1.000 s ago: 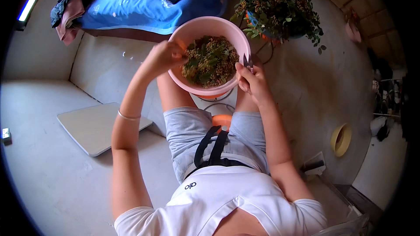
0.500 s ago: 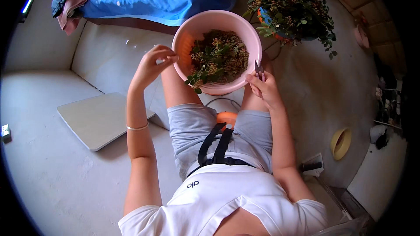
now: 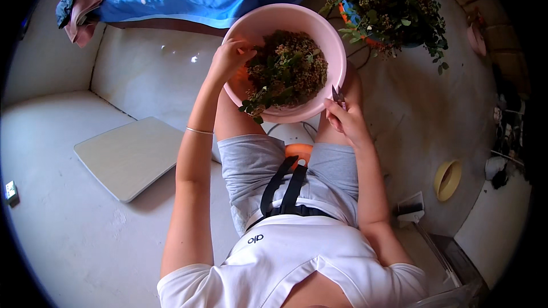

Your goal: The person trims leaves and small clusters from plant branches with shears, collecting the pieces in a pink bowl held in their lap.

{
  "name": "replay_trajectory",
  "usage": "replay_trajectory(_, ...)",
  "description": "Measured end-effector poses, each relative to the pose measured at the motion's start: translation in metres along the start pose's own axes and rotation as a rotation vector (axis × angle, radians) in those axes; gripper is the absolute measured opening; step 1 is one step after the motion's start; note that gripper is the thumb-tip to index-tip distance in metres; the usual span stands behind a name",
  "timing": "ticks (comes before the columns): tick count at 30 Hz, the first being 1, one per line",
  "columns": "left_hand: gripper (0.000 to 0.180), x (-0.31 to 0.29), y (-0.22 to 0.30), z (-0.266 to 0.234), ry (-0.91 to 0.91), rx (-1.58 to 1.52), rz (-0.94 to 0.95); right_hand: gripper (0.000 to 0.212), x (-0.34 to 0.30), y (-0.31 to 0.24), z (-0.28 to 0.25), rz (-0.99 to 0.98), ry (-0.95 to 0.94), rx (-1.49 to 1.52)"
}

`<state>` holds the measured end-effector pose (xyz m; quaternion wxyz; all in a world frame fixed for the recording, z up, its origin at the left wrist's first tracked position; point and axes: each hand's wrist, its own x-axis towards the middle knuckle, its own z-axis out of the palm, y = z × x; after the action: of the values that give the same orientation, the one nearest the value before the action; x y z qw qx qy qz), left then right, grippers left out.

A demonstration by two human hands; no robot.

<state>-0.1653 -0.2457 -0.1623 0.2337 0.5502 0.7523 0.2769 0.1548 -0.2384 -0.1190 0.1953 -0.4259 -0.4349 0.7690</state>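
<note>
A pink basin [image 3: 334, 40] sits between my knees, with a pile of cut sprigs [image 3: 294, 68] in it, green leaves and clusters of small brownish berries. One leafy sprig hangs over its near left rim. My left hand [image 3: 231, 58] is over the basin's left rim, beside the pile, its fingers loosely bent and apart with nothing visible in them. By the near right rim, my right hand [image 3: 347, 118] is closed around small scissors [image 3: 338, 96] with pinkish handles. Their dark blades point up and away from me; the palm side of the grip is hidden.
A heap of berry branches [image 3: 394, 11] fills a blue and orange container at the far right. A blue-covered low bed or platform [image 3: 200, 0] stands at the back. A pale square board [image 3: 128, 157] lies to my left, and a yellow bowl [image 3: 448, 180] to my right.
My left hand has moved right and away from me, from outside the rim to over the basin. The right hand keeps the scissors by the rim. The view has shifted slightly.
</note>
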Motion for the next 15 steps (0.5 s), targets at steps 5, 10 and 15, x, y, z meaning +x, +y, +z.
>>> replay_trajectory(5,0.022,0.007,-0.015,0.005,0.017,-0.041,0.023,0.026,0.004,-0.002,0.004,0.005,-0.034,0.004)
replay_trajectory(10,0.022,0.004,-0.010,0.004,-0.022,-0.120,-0.016,0.025,0.004,-0.003,0.006,0.011,-0.069,-0.011)
replay_trajectory(15,0.019,0.001,0.001,-0.001,0.000,-0.077,0.104,0.025,0.004,-0.001,0.008,0.022,-0.070,-0.047)
